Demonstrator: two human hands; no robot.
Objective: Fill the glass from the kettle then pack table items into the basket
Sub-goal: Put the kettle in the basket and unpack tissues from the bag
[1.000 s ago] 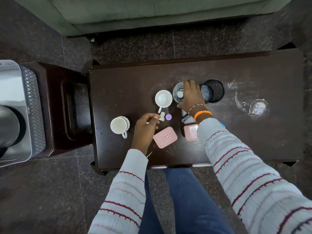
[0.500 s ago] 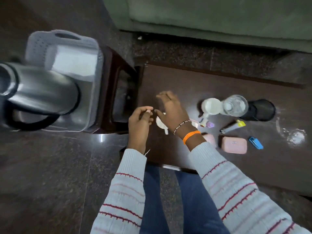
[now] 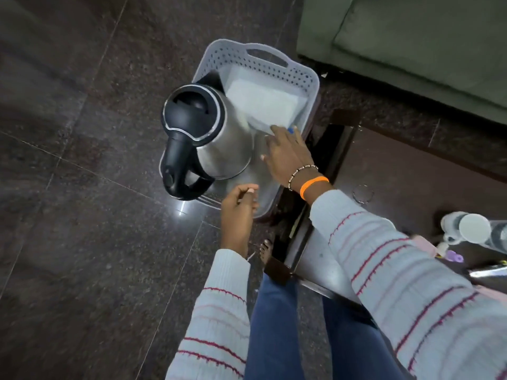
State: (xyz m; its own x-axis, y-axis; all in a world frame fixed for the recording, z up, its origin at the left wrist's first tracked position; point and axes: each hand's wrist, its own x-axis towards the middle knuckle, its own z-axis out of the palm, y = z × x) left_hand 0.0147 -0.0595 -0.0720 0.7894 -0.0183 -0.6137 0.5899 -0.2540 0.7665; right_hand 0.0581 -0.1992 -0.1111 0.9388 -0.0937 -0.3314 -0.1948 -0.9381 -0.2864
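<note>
1. Since half a second ago the view has swung left: both hands have left the desk (image 3: 411, 165) and now hang over the basket (image 3: 304, 78), which holds the kettle (image 3: 214, 133) and a white folded sheet (image 3: 263, 102).
2. Right hand (image 3: 285, 154) reaches into the basket, fingers fairly straight; something blue shows at its fingertips, though I cannot tell whether it grips it.
3. Left hand (image 3: 238, 207) hovers at the basket's near rim, fingers curled, pinching something small and pale.
4. Judged: steel kettle is heavy and slick, so take its black handle (image 3: 175, 171).
5. Counted: one kettle, one basket, one white mug (image 3: 472, 229); the glass beside it is cut off at the edge.
</note>
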